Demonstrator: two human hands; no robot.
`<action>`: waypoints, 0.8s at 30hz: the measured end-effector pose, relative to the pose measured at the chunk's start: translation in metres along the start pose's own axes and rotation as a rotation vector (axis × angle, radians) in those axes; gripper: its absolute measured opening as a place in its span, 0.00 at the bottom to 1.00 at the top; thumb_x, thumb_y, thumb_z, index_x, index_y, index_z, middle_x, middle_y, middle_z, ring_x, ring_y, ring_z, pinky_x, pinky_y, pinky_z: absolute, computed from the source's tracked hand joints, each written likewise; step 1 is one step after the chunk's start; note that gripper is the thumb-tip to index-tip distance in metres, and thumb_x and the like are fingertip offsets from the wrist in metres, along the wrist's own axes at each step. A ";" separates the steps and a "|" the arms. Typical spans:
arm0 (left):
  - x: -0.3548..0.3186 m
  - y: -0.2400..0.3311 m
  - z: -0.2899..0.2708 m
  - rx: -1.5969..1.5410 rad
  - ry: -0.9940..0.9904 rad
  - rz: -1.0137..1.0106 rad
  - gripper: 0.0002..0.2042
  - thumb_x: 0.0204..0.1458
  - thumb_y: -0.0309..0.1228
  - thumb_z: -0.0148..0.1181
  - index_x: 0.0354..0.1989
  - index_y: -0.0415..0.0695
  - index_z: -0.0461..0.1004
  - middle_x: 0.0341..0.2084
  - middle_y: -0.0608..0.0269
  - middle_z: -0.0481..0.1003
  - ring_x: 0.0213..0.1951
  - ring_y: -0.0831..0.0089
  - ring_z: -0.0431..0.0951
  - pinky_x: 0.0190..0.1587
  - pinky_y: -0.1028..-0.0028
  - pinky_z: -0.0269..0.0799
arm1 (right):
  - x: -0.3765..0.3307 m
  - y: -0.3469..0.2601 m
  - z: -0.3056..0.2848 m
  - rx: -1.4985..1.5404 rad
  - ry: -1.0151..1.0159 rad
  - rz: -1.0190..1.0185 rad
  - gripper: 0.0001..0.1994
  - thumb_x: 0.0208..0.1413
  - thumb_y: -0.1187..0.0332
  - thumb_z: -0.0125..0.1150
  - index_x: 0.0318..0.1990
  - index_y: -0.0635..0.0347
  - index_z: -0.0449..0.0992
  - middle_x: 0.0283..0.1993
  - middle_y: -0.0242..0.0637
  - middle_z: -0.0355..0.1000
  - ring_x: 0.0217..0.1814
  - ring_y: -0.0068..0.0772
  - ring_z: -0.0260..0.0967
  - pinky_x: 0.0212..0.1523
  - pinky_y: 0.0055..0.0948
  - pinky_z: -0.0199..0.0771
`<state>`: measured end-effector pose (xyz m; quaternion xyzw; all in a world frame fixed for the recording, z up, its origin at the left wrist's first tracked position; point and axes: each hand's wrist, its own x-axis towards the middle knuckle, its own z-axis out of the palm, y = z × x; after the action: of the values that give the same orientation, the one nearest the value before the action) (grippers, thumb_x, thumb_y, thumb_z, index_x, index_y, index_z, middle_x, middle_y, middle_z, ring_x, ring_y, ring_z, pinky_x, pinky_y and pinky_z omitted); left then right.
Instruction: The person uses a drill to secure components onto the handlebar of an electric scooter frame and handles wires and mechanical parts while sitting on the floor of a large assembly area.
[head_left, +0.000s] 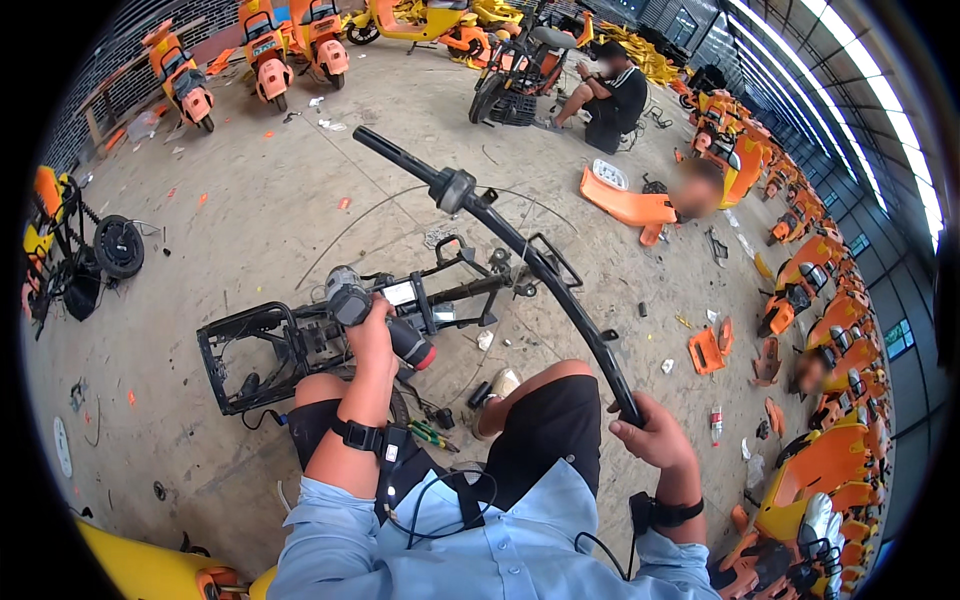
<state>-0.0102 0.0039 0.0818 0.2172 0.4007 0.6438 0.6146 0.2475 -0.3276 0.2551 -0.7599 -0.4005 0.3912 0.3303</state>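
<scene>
My left hand (pixel 372 338) is closed around the grip of a grey-and-black cordless power tool (pixel 412 345) with a red end. The tool is over a stripped black scooter frame (pixel 285 345) lying on the floor; I cannot tell whether they touch. My right hand (pixel 655 432) grips the near end of a black scooter handlebar (pixel 545 265). The bar slants up and away to the left, past the frame's front part. Pliers with green-and-red handles (pixel 432 434) lie on the floor between my legs.
Yellow-and-orange scooters (pixel 835 330) line the right side, and more stand at the back left. A person (pixel 612 100) crouches by a partly stripped scooter. Orange panels (pixel 708 350) and a bottle (pixel 716 425) lie on the right. A wheel (pixel 120 247) is at the left.
</scene>
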 end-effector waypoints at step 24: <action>0.013 -0.016 -0.007 0.123 0.044 0.023 0.09 0.44 0.17 0.60 0.35 0.40 0.74 0.30 0.65 0.74 0.31 0.74 0.74 0.34 0.74 0.69 | -0.015 0.051 -0.011 0.039 -0.343 0.049 0.19 0.61 0.72 0.64 0.58 0.63 0.70 0.37 0.32 0.75 0.35 0.21 0.71 0.35 0.24 0.71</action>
<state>-0.0073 0.0135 0.0626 0.2449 0.4502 0.6298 0.5837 0.2692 -0.3665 0.2240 -0.6851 -0.4246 0.5308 0.2619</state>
